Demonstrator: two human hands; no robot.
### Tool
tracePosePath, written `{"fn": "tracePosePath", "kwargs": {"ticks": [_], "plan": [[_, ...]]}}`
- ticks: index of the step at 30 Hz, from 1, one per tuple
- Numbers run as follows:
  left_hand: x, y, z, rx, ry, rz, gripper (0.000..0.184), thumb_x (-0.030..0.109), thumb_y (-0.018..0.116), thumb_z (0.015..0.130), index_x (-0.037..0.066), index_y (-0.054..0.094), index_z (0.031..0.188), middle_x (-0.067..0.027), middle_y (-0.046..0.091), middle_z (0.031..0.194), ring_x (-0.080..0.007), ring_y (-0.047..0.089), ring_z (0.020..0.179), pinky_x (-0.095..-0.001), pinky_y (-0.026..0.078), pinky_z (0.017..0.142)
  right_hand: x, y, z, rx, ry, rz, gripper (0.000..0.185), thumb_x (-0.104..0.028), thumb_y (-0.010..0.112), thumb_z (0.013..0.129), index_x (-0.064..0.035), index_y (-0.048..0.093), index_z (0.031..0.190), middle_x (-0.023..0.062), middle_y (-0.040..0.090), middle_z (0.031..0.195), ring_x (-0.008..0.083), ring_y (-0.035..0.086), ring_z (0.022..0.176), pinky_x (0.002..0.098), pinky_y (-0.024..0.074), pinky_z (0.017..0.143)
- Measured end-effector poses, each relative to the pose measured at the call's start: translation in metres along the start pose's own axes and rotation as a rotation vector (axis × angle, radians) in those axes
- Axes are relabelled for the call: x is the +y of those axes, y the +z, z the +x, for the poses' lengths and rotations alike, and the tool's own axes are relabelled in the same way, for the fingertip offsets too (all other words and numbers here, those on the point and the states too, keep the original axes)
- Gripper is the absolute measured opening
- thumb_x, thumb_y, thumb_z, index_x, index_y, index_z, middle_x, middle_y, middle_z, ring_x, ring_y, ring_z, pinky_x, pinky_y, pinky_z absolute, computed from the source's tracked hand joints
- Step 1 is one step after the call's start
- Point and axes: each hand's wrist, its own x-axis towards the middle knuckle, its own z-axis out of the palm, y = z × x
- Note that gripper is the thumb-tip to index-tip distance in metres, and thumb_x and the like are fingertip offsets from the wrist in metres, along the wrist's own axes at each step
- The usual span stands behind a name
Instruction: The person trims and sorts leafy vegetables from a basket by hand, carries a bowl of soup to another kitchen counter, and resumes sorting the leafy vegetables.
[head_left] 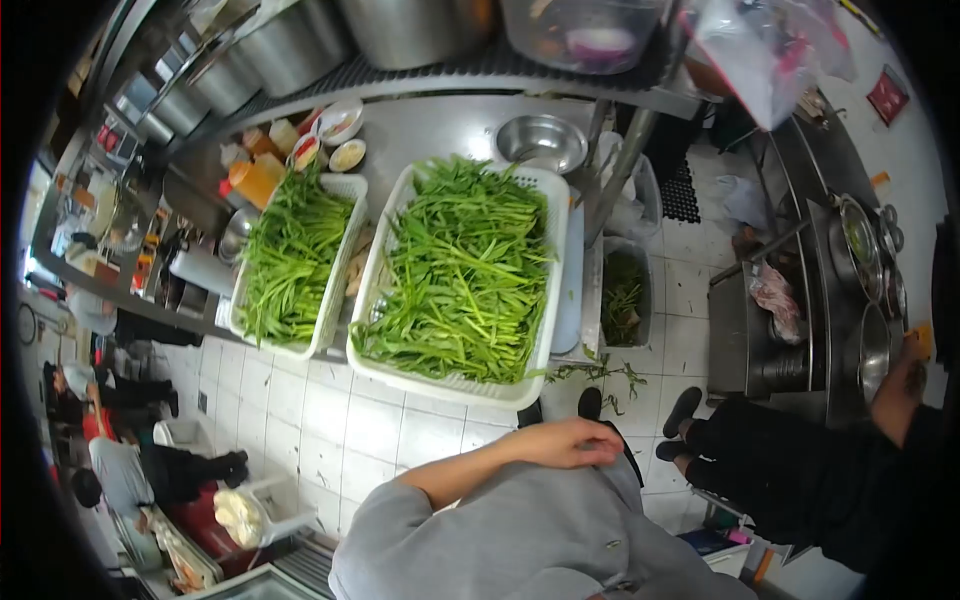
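Observation:
My left hand (568,443) lies across the front of my grey shirt (510,530), its fingers curled in. Whatever is inside the fingers, if anything, is hidden. My right hand does not show. On the steel counter (430,125) ahead stands a large white perforated basket (462,393) heaped with long green leafy stems (460,270). A narrower white basket (335,300) to its left holds more greens (295,260). Neither basket touches my left hand.
Behind the baskets are a steel bowl (541,143), sauce bottles (252,182) and small bowls (347,155). A shelf with steel pots (290,45) hangs above. Greens fill a floor bin (625,295). A person in black (790,470) stands at right, others at left (125,470).

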Motion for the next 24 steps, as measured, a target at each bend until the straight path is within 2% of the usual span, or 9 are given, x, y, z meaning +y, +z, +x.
{"fn": "tracePosePath", "kwargs": {"ticks": [3,6,7,8,12,13,16,20,24], "plan": [[0.062,-0.054,-0.021,0.185,0.130,0.170,0.021,0.015,0.068,0.092,0.004,0.069,0.110,-0.0107,0.073,0.099,-0.0205,0.071,0.088,-0.0313,0.055,0.078,0.031,0.013,-0.036,-0.073,0.071,0.214,0.024,-0.019,0.065,0.080,-0.0024,0.070,0.097,0.0103,0.070,0.083,0.0272,0.065,0.059,0.0411,0.0487,0.054],[0.078,-0.121,-0.030,0.655,0.057,0.629,0.018,0.010,0.066,0.090,0.003,0.070,0.106,-0.0130,0.072,0.098,-0.0238,0.071,0.086,-0.0333,0.056,0.074,0.046,-0.020,-0.036,-0.061,-0.185,0.341,0.024,-0.019,0.066,0.080,-0.0024,0.070,0.097,0.0101,0.070,0.082,0.0272,0.064,0.058,0.0411,0.0484,0.054],[0.071,-0.147,-0.030,0.740,0.080,0.852,0.017,0.008,0.065,0.089,0.003,0.070,0.105,-0.0134,0.071,0.098,-0.0285,0.069,0.087,-0.0368,0.055,0.075,0.028,-0.040,-0.027,0.055,-0.524,-0.384,0.015,-0.014,0.068,0.074,-0.0037,0.068,0.086,0.0064,0.063,0.068,0.0243,0.059,0.053,0.0422,0.0452,0.050],[0.067,-0.168,-0.030,0.744,0.026,1.040,0.019,0.006,0.065,0.087,0.003,0.070,0.105,-0.0128,0.070,0.097,-0.0319,0.066,0.088,-0.0400,0.054,0.078,0.020,-0.062,-0.020,0.123,-0.518,-0.564,0.018,-0.013,0.068,0.075,-0.0030,0.066,0.090,0.0097,0.062,0.074,0.0270,0.059,0.062,0.0429,0.0455,0.056],[0.029,-0.205,-0.034,0.642,-0.162,1.417,0.020,0.011,0.066,0.085,0.006,0.071,0.104,-0.0070,0.067,0.107,-0.0283,0.059,0.101,-0.0421,0.048,0.087,-0.045,-0.153,0.020,0.454,-0.366,-0.576,0.030,-0.009,0.065,0.078,-0.0001,0.059,0.106,0.0230,0.061,0.099,0.0379,0.058,0.098,0.0457,0.0468,0.082],[0.026,-0.207,-0.034,0.600,-0.244,1.428,0.018,0.014,0.067,0.085,0.007,0.071,0.101,-0.0045,0.065,0.113,-0.0269,0.057,0.107,-0.0422,0.046,0.089,-0.074,-0.168,0.025,0.546,-0.413,-0.526,0.034,-0.009,0.064,0.078,0.0007,0.057,0.110,0.0263,0.060,0.106,0.0406,0.058,0.108,0.0464,0.0471,0.088],[0.029,-0.209,-0.035,0.599,-0.216,1.536,0.017,0.012,0.067,0.084,0.007,0.070,0.100,-0.0060,0.067,0.105,-0.0283,0.060,0.100,-0.0423,0.048,0.087,-0.219,-0.187,-0.004,0.709,-0.594,-0.251,0.020,-0.006,0.054,0.093,0.0014,0.063,0.109,0.0230,0.063,0.108,0.0418,0.061,0.103,0.0424,0.0482,0.089],[0.086,-0.211,-0.043,0.856,-0.008,1.340,0.014,0.007,0.068,0.086,0.004,0.069,0.099,-0.0110,0.069,0.093,-0.0302,0.066,0.088,-0.0379,0.051,0.079,-0.353,-0.183,-0.023,0.638,-0.876,0.045,0.022,-0.011,0.058,0.096,0.0026,0.065,0.112,0.0141,0.067,0.096,0.0243,0.065,0.092,0.0316,0.0493,0.083],[0.133,-0.195,-0.036,1.138,0.087,0.803,0.016,0.011,0.069,0.090,0.003,0.070,0.104,-0.0061,0.072,0.090,-0.0156,0.066,0.078,-0.0283,0.050,0.070,-0.464,-0.166,-0.054,0.477,-1.011,0.337,0.020,-0.004,0.061,0.093,0.0025,0.068,0.111,0.0055,0.066,0.085,0.0117,0.062,0.081,0.0244,0.0480,0.075]]}}
